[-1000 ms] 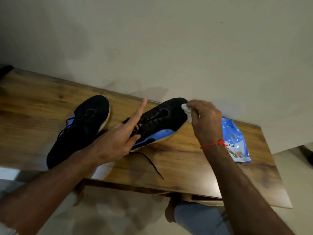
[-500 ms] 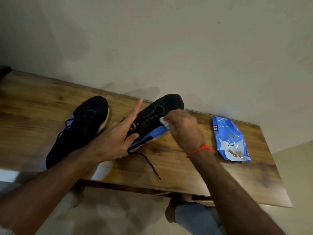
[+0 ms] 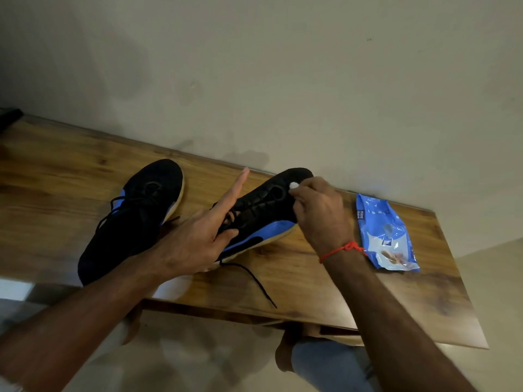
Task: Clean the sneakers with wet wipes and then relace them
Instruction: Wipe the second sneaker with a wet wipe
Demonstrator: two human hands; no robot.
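Both sneakers are black with blue side panels and pale tan soles: the left sneaker (image 3: 133, 219) and the right sneaker (image 3: 266, 213). Its lace (image 3: 252, 278) is black. The wipe (image 3: 293, 185) is white. The pack (image 3: 386, 233) is blue with white patches. The table (image 3: 353, 301) is streaked brown wood. The thread (image 3: 343, 249) is red.

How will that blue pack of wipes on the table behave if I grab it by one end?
The pack of wipes looks like soft film, creased and lying slack on the table, so it would probably sag rather than stay stiff. Its glossy surface may be a bit slippery. It lies flat, so it is unlikely to roll or tip.
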